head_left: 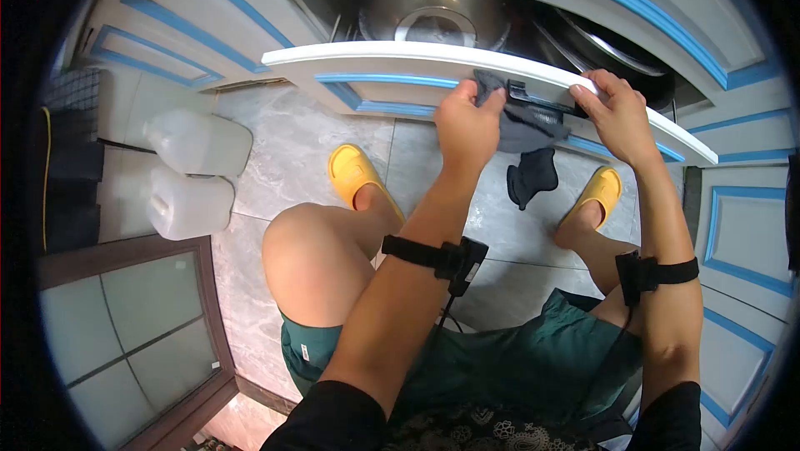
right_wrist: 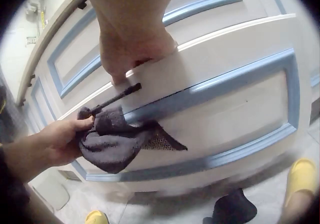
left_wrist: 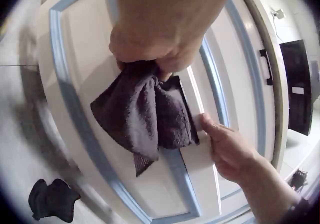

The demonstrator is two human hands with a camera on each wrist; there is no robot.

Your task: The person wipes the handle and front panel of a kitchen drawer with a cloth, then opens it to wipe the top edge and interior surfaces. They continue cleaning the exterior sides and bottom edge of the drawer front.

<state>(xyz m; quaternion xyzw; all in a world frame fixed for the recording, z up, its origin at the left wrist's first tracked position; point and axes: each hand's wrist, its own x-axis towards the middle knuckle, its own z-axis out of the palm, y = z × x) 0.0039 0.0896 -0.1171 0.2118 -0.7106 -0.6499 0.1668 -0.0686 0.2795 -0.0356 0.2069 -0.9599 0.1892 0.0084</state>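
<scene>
A white drawer front (head_left: 375, 56) with blue trim stands pulled out before the person. The left hand (head_left: 467, 127) pinches a dark grey cloth (left_wrist: 140, 114) that is bunched around the black handle (head_left: 540, 98) and hangs down over the front. At the drawer's top edge, to the right of the handle, the right hand (head_left: 621, 117) grips the rim, thumb on the outer face and fingers over the top. In the right wrist view its fingers are partly hidden behind the wrist. A metal pot (head_left: 437, 13) and a dark pan (head_left: 625, 51) sit inside the drawer.
On the tiled floor below lies a black cloth-like item (head_left: 533, 177), between feet in yellow slippers (head_left: 353, 167). Two translucent plastic jugs (head_left: 200, 142) stand at the left, near a brown-framed glass panel (head_left: 133, 318). More blue-trimmed cabinet doors (head_left: 750, 226) line the right side.
</scene>
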